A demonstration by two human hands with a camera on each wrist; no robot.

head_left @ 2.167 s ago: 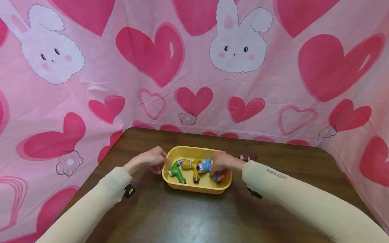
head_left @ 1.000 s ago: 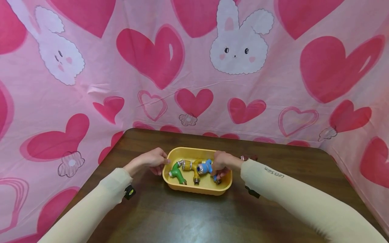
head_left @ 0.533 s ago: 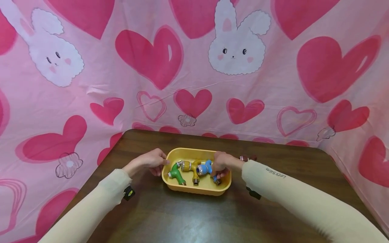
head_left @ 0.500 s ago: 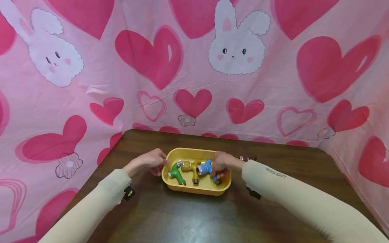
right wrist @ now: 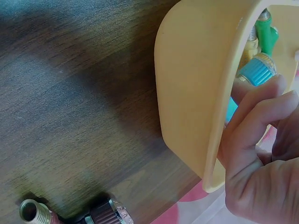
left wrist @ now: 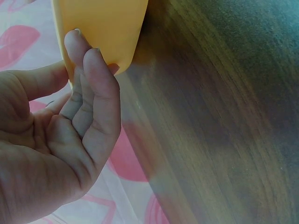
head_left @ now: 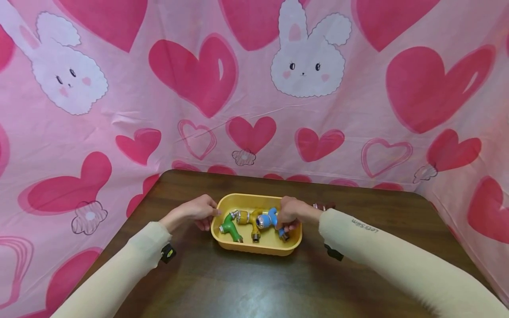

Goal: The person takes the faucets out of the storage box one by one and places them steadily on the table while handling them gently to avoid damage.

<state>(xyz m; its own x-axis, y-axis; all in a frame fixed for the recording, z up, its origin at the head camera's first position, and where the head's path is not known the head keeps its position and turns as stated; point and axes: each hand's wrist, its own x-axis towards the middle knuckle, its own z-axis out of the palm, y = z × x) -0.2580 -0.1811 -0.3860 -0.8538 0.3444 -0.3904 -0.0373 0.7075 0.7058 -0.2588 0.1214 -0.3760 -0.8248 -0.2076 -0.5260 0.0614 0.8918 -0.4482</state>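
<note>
A yellow plastic basin (head_left: 254, 248) stands on the table with three taps in it. My left hand (head_left: 201, 211) pinches its left rim, thumb inside and fingers along the outer wall, as the left wrist view of the hand (left wrist: 70, 135) shows. On the basin's right side, my right hand (head_left: 291, 213) reaches in and grips a blue tap (head_left: 266, 220), covering part of it; the blue ribbed knob (right wrist: 258, 70) shows past the fingers in the right wrist view. A yellow tap (head_left: 254, 217) lies in the middle, beside a green tap (head_left: 230, 227) at the left.
A dark red tap (head_left: 323, 206) lies on the brown wooden table (head_left: 238, 282) right of the basin, partly behind my right forearm; its ribbed knob (right wrist: 103, 213) shows in the right wrist view. Pink heart-patterned cloth (head_left: 254, 97) hangs behind the table and at its sides.
</note>
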